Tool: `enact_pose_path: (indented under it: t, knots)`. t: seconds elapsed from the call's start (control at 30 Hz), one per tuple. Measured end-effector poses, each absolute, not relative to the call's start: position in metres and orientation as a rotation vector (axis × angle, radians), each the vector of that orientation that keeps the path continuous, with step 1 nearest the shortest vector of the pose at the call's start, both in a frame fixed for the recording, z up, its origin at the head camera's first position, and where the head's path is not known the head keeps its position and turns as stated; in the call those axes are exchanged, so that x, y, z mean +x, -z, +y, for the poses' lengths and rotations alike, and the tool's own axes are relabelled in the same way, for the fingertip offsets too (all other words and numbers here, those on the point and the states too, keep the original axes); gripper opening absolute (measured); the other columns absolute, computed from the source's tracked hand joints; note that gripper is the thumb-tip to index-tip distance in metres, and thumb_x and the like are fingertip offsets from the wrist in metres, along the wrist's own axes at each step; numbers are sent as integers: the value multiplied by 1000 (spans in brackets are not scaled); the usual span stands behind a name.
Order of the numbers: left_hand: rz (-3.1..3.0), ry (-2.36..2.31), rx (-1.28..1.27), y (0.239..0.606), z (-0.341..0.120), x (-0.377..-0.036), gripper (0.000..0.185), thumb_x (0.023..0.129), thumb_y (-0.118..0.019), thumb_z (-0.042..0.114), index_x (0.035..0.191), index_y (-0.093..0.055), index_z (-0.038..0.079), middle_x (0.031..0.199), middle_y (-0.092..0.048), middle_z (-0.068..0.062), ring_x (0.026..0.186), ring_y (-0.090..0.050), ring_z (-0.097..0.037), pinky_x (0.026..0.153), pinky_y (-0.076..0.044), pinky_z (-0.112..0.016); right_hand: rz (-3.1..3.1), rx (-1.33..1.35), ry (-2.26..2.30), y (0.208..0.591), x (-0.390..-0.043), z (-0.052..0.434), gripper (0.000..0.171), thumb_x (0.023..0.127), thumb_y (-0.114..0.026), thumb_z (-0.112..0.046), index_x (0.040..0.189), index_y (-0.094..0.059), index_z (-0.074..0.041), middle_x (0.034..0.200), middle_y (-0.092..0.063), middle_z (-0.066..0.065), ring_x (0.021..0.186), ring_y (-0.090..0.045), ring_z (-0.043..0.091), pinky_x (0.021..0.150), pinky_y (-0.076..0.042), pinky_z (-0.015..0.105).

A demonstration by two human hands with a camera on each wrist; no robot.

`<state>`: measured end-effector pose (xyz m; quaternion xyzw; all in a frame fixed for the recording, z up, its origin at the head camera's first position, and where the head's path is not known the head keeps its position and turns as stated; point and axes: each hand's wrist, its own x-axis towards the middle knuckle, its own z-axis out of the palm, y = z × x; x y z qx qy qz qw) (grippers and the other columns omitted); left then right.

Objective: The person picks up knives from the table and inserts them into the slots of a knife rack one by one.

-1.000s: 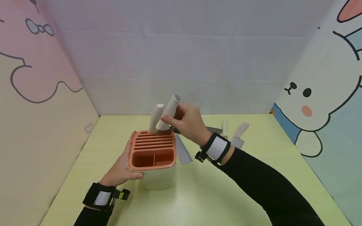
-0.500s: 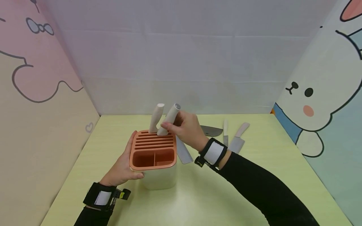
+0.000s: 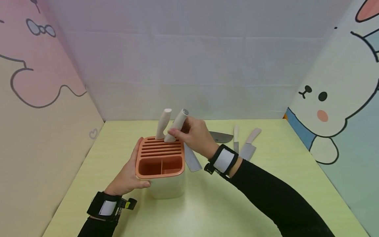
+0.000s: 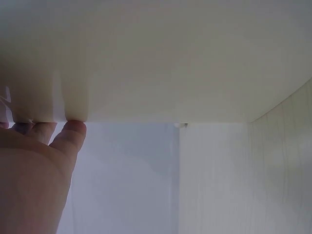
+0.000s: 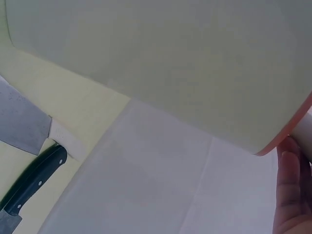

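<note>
A knife block (image 3: 167,187) with a cream body and an orange slotted top (image 3: 161,149) stands on the table. My left hand (image 3: 127,174) grips its left side, thumb at the front and fingers along the side; in the left wrist view the fingertips (image 4: 74,127) touch the cream wall. My right hand (image 3: 196,135) pinches the white handle of a knife (image 3: 176,126) at the back slots, its blade hidden inside the block. Just left of it, a second white-handled knife (image 3: 163,124) sits in the rear slot.
Right of the block lies a cleaver blade (image 3: 191,158). Farther right are a dark-bladed knife (image 3: 221,137), a slim white-handled knife (image 3: 236,138) and a cleaver (image 3: 248,149). A dark riveted handle (image 5: 36,180) shows in the right wrist view. Printed panels flank the table.
My right hand has moved down, and the knife in it has sunk until its blade is hidden in the slot. Over the last half second almost nothing moved. My left hand stays on the block.
</note>
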<state>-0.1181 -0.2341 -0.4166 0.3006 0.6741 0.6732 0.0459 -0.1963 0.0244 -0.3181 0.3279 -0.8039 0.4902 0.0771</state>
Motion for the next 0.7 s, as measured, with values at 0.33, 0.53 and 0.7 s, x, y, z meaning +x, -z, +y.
enact_pose_path:
  t: [0.33, 0.53, 0.7]
  knots:
    - [2059, -2055, 907, 417, -233, -117, 132, 69, -87, 11, 153, 14, 25, 155, -5, -26, 132, -41, -24, 96, -48, -35, -2387, 1056, -1461, 325, -199, 25, 24, 89, -70, -28, 106, -63, -12, 93, -69, -3, 74, -65, 5, 65, -57, 23]
    - [2048, -2056, 919, 417, -232, -118, 132, 70, -87, 12, 153, 15, 23, 156, -5, -24, 133, -40, -25, 97, -48, -35, -2374, 1075, -1452, 325, -199, 26, 23, 90, -69, -25, 107, -63, -11, 93, -69, -3, 73, -64, 5, 64, -57, 24]
    - [2054, -2061, 911, 417, -233, -118, 132, 70, -87, 11, 153, 13, 28, 155, -4, -27, 133, -37, -34, 97, -48, -35, -2363, 1089, -1443, 324, -199, 33, 23, 91, -69, -21, 109, -62, -9, 92, -69, -2, 74, -66, 6, 65, -57, 25]
